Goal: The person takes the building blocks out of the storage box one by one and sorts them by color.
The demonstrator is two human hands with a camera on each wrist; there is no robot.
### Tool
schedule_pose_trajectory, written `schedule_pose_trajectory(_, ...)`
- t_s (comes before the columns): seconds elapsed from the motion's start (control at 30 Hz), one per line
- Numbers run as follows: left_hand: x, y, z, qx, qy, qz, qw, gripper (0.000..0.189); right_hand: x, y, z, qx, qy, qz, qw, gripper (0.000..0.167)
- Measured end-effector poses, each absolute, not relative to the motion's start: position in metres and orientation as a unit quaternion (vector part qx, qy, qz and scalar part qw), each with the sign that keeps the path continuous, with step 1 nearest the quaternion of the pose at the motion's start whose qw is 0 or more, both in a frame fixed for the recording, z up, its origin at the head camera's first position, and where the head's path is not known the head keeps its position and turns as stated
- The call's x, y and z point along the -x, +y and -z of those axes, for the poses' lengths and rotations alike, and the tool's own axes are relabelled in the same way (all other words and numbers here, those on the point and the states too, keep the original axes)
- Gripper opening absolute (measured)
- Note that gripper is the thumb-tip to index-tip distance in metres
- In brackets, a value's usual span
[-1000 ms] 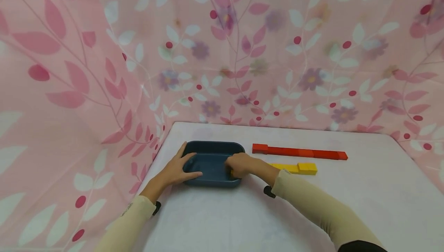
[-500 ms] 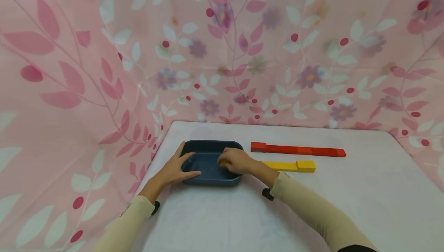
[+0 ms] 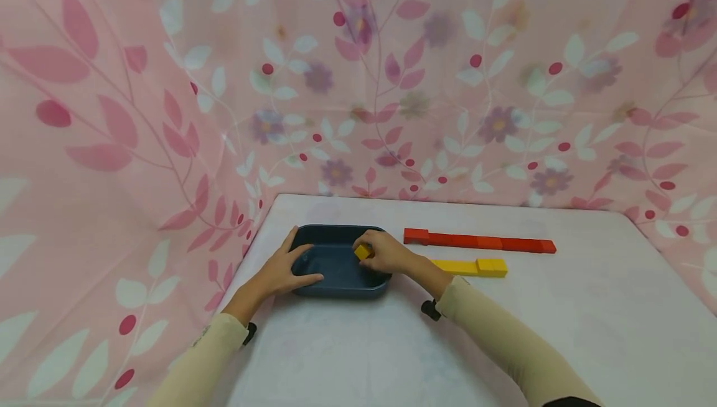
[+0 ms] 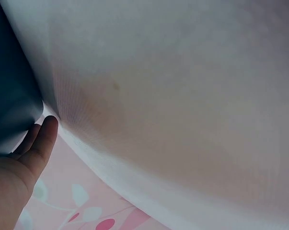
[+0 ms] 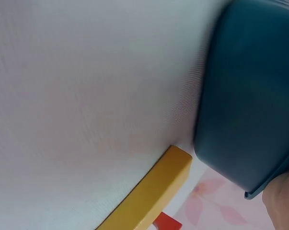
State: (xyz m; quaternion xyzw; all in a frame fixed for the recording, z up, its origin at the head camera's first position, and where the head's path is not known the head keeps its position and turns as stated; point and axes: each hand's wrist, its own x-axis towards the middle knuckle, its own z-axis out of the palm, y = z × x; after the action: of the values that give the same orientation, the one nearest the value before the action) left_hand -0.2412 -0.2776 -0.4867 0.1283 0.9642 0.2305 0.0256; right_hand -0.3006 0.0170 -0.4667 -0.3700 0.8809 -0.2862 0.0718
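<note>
A dark blue rectangular tray [image 3: 342, 293] stands on the table in the head view. My left hand [image 3: 277, 273] grips its left end: thumb and one finger reach over the rim, and other fingers lie along the outer wall. In the left wrist view those fingers [image 4: 47, 136] show at the tray's corner. My right hand [image 3: 386, 252] pinches a small yellow block [image 3: 363, 252] between thumb and fingers, over the tray's right part. From the right wrist view the block is hidden, and only part of the hand [image 5: 284, 199] appears at the tray's rim.
Right of the tray lies a row of red blocks [image 3: 476, 242], raised at its left end. Nearer me is a row of yellow blocks [image 3: 470, 267], partly covered by my right forearm. A white cloth covers the table [image 3: 347, 345]; patterned pink fabric [image 3: 392, 83] hangs behind and at left.
My right hand has shifted slightly left and up inside the tray, and the yellow block has come into view in its fingers. My left hand stays at the tray's left end.
</note>
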Motion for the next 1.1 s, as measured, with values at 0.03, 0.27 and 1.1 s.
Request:
schedule_pose_trajectory(0.03, 0.242, -0.277, 0.486, -0.129, 0.964, -0.230, 0.025, 0.095, 0.301, 0.017, 0.466, 0.368, 0.881, 0.287, 0.073, 0.035)
schedule_pose_trajectory(0.27, 0.245, -0.277, 0.485, -0.132, 0.963, -0.232, 0.028, 0.094, 0.300, 0.018, 0.465, 0.383, 0.874, 0.293, 0.059, 0.037)
schedule_pose_trajectory(1.1, 0.245, -0.280, 0.480, -0.138, 0.964, -0.226, 0.032, 0.091, 0.283, 0.091, 0.431, 0.343, 0.874, 0.341, 0.044, 0.033)
